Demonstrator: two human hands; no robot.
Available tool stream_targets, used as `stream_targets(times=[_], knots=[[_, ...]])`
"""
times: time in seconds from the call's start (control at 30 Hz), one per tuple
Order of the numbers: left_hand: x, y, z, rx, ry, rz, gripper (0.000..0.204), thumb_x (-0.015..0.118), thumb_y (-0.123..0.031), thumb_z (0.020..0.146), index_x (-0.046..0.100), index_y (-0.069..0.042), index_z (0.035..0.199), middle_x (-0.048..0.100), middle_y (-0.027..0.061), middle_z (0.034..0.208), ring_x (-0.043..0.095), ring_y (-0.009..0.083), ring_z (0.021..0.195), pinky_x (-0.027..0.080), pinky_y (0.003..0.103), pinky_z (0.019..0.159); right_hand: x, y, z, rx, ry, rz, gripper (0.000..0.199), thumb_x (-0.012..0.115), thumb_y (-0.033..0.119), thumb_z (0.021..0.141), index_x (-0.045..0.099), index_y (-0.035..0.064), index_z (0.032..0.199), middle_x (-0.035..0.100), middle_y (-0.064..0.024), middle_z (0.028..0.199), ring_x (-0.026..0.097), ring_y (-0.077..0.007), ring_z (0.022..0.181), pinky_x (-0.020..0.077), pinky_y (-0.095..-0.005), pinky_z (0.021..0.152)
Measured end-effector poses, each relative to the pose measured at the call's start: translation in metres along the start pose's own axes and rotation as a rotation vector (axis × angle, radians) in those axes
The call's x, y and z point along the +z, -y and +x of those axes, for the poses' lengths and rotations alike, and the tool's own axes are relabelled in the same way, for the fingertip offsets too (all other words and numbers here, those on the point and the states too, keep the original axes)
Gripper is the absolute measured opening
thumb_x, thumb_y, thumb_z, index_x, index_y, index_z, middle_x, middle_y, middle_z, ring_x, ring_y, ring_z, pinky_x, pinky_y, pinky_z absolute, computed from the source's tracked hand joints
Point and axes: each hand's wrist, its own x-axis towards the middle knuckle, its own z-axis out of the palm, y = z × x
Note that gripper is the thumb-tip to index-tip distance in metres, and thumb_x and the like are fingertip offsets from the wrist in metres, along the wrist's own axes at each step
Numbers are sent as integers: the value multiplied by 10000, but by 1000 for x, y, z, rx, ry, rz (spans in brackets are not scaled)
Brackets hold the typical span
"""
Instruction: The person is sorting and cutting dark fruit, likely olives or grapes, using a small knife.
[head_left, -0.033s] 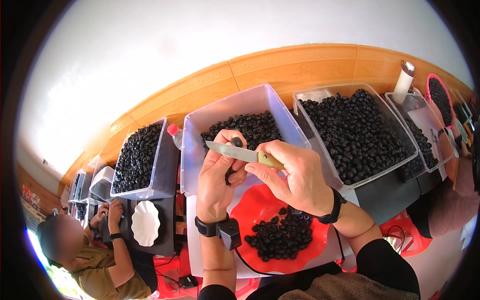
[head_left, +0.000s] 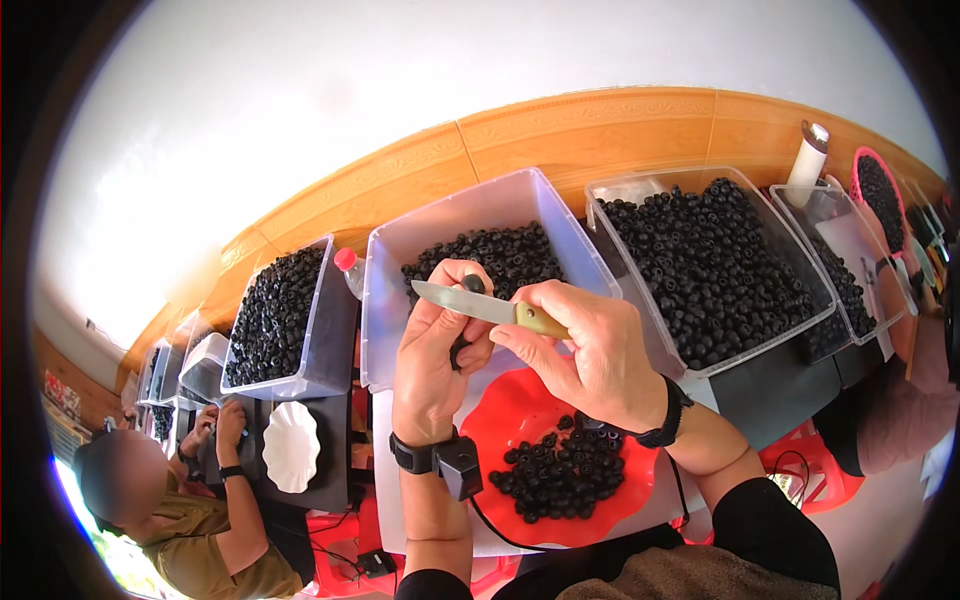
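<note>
My left hand [head_left: 432, 350] pinches a small black round fruit [head_left: 473, 285] between thumb and fingers. My right hand [head_left: 600, 350] grips a knife [head_left: 470, 300] by its tan handle, the blade pointing left and lying against the fruit. Both hands hover over a red plate [head_left: 497, 420] that holds a pile of black fruits [head_left: 562, 475]. Just behind the hands stands a clear plastic bin [head_left: 395, 270] partly filled with the same fruits. A black band sits on each wrist.
A fuller clear bin [head_left: 610, 195] stands to the right, another bin [head_left: 335, 320] to the left. A white scalloped plate [head_left: 292, 445] lies by a seated person [head_left: 180, 520] at lower left. A red-capped bottle [head_left: 347, 265], a white bottle [head_left: 808, 160] and a pink basket [head_left: 858, 170] line the wooden ledge.
</note>
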Motion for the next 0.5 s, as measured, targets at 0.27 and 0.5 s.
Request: stream_targets(times=[0.27,0.5], knots=[[-1,-3,-2,16,-50,65,171,477,-216,968,492,-82,1073,416,-26,717,288,30,523,212,172,434,6,-3,6,16,-83,24,205,700,209,817,581,43,803,538,-98,614,544,-240,496,396,-335,452],[-3,-1,-4,-15,119,23,141,436,-235,991,493,-112,1031,367,-65,693,272,18,545,215,174,459,5,-2,4,132,-49,47,188,665,148,850,601,-22,900,483,-29,604,425,-79,551,365,-246,490]])
